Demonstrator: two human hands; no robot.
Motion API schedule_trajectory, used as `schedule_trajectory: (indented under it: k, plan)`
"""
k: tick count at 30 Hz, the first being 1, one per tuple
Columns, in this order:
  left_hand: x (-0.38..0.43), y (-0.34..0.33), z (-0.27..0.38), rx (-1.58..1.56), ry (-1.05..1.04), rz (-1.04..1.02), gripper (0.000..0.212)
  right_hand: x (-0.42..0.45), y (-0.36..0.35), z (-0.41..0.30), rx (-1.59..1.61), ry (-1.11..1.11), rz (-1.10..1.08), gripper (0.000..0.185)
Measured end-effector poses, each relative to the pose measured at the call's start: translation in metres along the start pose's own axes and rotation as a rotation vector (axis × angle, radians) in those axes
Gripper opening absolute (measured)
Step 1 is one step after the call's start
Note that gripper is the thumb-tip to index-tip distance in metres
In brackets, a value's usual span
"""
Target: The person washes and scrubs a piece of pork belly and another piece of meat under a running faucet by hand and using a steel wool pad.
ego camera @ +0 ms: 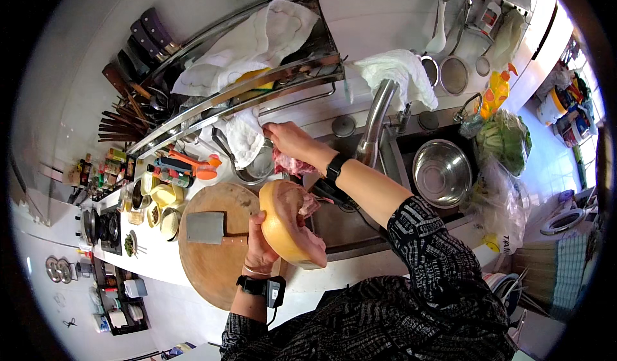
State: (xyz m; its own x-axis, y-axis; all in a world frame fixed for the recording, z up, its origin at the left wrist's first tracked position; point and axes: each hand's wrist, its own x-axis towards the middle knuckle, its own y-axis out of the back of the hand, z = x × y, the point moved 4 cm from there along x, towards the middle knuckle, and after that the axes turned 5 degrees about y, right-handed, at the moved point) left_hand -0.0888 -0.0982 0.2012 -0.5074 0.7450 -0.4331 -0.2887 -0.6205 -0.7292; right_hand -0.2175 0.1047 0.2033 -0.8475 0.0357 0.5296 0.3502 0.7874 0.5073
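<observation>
My left hand [260, 247] grips a thick slab of pork [284, 226] with yellowish skin, holding it up at the right edge of a round wooden chopping board [207, 274]. A cleaver [206, 227] lies flat on the board, its handle towards my left hand. Reaching past the slab, my right hand [290, 141] has its fingers bent beside a white cloth [245, 137]. Red raw meat [292, 164] shows just under that hand; whether the fingers hold it cannot be seen. The sink [337, 231] lies right of the slab, partly behind my right forearm.
A metal rack [332, 64] with a towel runs above the counter. Around the sink are a steel faucet [376, 124], a steel bowl [442, 173], a leafy vegetable [503, 139] and a plastic bag [499, 202]. Left of the board stand small bowls [169, 223] and orange-handled scissors [202, 165].
</observation>
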Motion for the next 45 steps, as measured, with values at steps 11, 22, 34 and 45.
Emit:
schedule_trajectory:
  k: [11,22,34,45]
  plan:
    - [0.004,-0.021,0.007,0.058,0.062,-0.152,0.067,-0.166,0.017,-0.045,1.158,-1.030,0.029,0.047]
    - [0.006,-0.042,-0.010,0.186,0.127,-0.298,0.072,-0.108,0.014,-0.050,1.810,-0.949,0.068,0.039]
    - [0.004,-0.019,-0.015,0.453,0.050,-0.307,0.078,-0.092,0.069,-0.102,0.883,-0.457,0.480,0.079]
    - [0.028,-0.018,-0.008,0.216,0.036,-0.318,0.077,-0.057,0.080,-0.109,0.198,-0.423,0.417,0.069]
